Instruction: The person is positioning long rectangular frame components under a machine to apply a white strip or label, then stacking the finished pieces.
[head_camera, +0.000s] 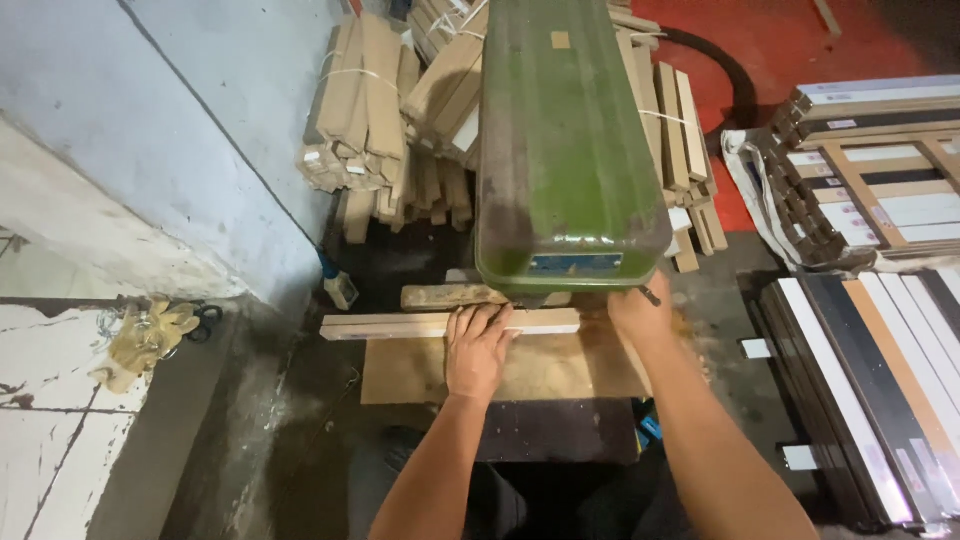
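Observation:
My left hand (477, 347) lies flat on a long pale wooden strip (400, 326) that rests across a brown board table (540, 368) under a green machine head (565, 140). Fingers press the strip just below the machine's front end. My right hand (638, 312) is at the right end of the strip, under the machine's lower right corner, fingers curled around something small and dark; what it is I cannot tell. A second, rougher wooden block (445, 296) sits just behind the strip.
Tied bundles of wooden slats (365, 100) are stacked behind the machine, left and right. Stacks of flat laminated strips (870, 160) fill the right side. A pair of worn gloves (150, 335) lies on a ledge at left, beside a grey wall.

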